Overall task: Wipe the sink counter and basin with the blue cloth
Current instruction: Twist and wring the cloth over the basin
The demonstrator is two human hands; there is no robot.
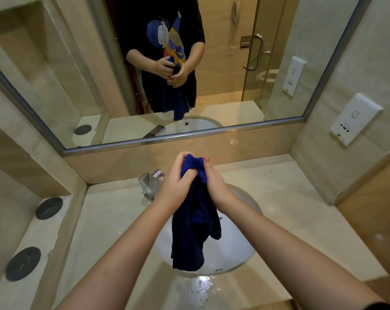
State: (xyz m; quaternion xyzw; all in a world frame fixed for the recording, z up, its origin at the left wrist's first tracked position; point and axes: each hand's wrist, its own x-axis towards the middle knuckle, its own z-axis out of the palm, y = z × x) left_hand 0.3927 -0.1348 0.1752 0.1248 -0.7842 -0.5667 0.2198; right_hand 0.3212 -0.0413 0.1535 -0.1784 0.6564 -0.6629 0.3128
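Note:
The blue cloth hangs bunched above the white round basin. My left hand grips its upper part from the left. My right hand grips it from the right, just below the top fold. The cloth's lower end dangles over the basin's middle. The beige stone counter surrounds the basin. Water glistens on the counter's front strip.
A chrome square faucet stands behind the basin, left of my hands. Two black round discs lie on the left ledge. A mirror spans the back wall. A white socket plate is on the right wall.

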